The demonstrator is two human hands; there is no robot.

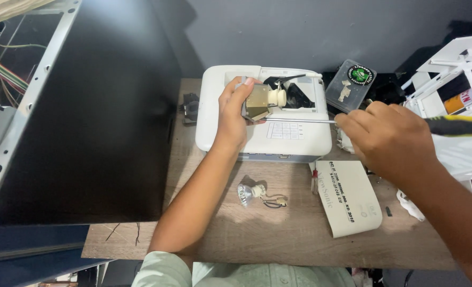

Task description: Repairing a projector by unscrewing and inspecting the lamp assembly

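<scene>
Nearest us, a loose bulb (248,193) lies near the worktop's (278,239) front edge, with a white cover panel (348,197) to its right. Further back sits the white projector (257,114), top compartment open. Left hand (232,114) grips the lamp module (261,101) over that opening. Right hand (387,135) is closed around a screwdriver (454,125), its tip at the module.

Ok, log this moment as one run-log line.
left hand: holds lamp module over white projector | right hand: holds screwdriver, tip at module | spare bulb: on table
</scene>
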